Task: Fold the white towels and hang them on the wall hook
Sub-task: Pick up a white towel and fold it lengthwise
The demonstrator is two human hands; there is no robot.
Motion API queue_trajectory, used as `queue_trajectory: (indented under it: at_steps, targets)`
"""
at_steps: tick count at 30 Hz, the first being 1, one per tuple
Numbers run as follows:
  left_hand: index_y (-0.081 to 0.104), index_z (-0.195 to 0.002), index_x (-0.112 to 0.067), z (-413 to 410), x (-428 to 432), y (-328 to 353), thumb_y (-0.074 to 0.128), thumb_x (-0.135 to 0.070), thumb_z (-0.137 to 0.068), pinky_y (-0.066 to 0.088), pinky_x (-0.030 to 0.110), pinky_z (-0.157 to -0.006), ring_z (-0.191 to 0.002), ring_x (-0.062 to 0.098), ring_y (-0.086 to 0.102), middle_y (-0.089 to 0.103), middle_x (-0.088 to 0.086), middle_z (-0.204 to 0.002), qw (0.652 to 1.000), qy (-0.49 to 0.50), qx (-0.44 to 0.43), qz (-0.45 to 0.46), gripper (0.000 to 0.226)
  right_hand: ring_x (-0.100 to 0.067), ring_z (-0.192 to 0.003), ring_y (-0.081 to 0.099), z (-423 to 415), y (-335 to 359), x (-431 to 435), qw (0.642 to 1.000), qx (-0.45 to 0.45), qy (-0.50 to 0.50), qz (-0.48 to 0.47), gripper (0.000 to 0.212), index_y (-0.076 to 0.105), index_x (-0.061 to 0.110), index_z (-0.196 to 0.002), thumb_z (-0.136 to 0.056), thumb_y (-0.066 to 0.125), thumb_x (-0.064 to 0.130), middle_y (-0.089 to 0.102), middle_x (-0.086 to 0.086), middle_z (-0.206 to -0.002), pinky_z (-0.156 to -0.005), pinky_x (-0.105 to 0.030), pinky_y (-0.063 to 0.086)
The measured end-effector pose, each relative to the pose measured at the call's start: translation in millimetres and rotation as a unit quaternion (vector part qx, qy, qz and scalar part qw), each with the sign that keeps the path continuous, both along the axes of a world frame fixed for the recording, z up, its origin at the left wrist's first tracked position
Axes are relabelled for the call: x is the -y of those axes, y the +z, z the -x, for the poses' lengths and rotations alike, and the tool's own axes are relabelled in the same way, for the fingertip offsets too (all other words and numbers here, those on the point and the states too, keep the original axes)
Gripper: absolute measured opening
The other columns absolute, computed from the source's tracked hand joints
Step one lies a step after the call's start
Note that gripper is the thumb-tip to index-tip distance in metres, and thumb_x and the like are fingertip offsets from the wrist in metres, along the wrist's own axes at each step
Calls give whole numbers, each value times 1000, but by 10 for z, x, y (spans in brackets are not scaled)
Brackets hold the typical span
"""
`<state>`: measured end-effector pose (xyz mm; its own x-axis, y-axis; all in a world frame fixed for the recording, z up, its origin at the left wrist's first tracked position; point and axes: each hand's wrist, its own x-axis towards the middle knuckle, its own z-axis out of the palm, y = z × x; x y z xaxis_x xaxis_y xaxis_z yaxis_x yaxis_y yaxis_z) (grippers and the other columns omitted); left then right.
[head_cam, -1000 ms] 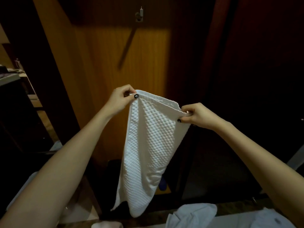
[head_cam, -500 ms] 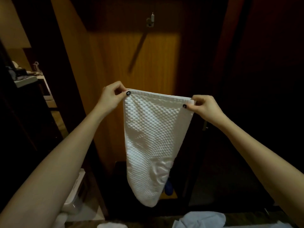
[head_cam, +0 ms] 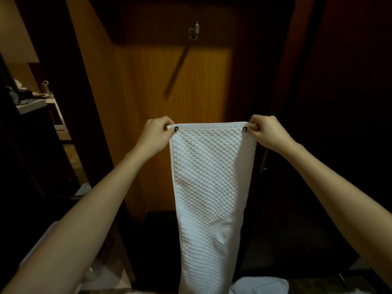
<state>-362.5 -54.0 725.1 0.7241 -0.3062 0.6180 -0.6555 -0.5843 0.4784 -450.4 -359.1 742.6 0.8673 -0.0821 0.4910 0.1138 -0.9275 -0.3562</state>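
Left hand (head_cam: pixel 156 133): one top corner of the white towel (head_cam: pixel 210 187) is pinched.
Right hand (head_cam: pixel 267 132): the other top corner is pinched.
Wall hook (head_cam: pixel 194 31): the white towel is held up flat below it, well apart.

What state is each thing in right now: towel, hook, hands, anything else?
white towel, held up by its top edge, hanging straight.
wall hook, bare, nothing on it.
left hand, pinches the towel's top left corner.
right hand, pinches the top right corner.
other white cloth, crumpled below, unfolded.
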Motion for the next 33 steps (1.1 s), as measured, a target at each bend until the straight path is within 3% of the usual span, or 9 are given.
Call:
queue_trajectory:
  at_steps: [3, 6, 11, 15, 19, 22, 25, 30, 33]
  targets:
    - [63, -85, -16, 54, 140, -239, 61, -22, -90, 39, 33, -61, -75, 20, 56, 59, -4, -76, 998, 29, -48, -21, 8, -24, -61, 61, 69, -248, -104, 999, -42, -7, -19, 9, 54, 15, -99, -91, 56, 13, 59, -2, -70, -48, -31, 40]
    - [58, -80, -12, 74, 191, -473, 58, -17, -90, 37, 32, -58, -71, 22, 54, 60, 2, -76, 994, 44, -96, 14, 11, -11, -50, 64, 237, -426, -175, 987, -96, 64, -113, 49, 57, 31, -129, -89, 55, 4, 68, 5, -76, -44, -20, 46]
    - [57, -72, -12, 88, 258, -495, 62, -13, -87, 32, 24, -51, -69, 17, 52, 54, -4, -65, 990, 61, -114, 58, 16, -25, -62, 71, 467, -495, -396, 944, -144, 161, -249, 37, 75, 24, -95, -92, 51, -4, 71, -8, -90, -53, -28, 57]
    - [57, -65, -19, 175, 380, -320, 66, -12, -85, 30, 10, -45, -49, -3, 47, 53, -10, -57, 980, -14, -146, 133, 24, -44, -85, 69, 488, -343, -645, 916, -148, 205, -310, 25, 75, 17, -94, -92, 57, 0, 71, -23, -93, -78, -47, 60]
    - [64, -69, -13, 261, 405, -167, 68, -6, -84, 35, 15, -48, -46, 0, 45, 54, -4, -54, 958, -99, -189, 193, 17, -22, -97, 71, 448, -145, -777, 909, -221, 239, -262, 35, 61, 0, -121, -87, 67, 0, 76, -9, -95, -87, -31, 57]
    - [68, -70, -11, 351, 411, -101, 69, -1, -82, 42, 13, -49, -49, -2, 53, 62, -11, -53, 933, -143, -227, 242, 16, -19, -80, 74, 443, 22, -902, 927, -185, 242, -222, 15, 68, -3, -104, -92, 63, 4, 75, -6, -81, -69, -21, 58]
    - [69, -73, -10, 398, 390, -26, 69, 0, -81, 45, 14, -51, -53, 0, 59, 65, -9, -56, 912, -173, -260, 268, 12, 1, -63, 63, 394, 132, -995, 975, -76, 203, -50, 13, 73, 13, -87, -89, 69, 25, 66, 11, -67, -57, -15, 46]
    - [73, -80, -11, 429, 348, 46, 70, -3, -80, 49, 14, -55, -63, 4, 65, 71, -5, -68, 887, -217, -292, 284, 8, -13, -104, 51, 272, 257, -1033, 986, -2, 157, 60, 24, 74, 12, -96, -87, 70, 33, 59, 0, -110, -87, -30, 42]
    - [74, -90, -11, 434, 282, 14, 71, -7, -78, 53, 18, -62, -76, 10, 69, 74, 2, -84, 839, -279, -326, 335, 13, -13, -100, 60, 275, 362, -1045, 985, -8, 168, 41, 24, 73, 11, -99, -87, 71, 31, 67, 0, -110, -85, -26, 47]
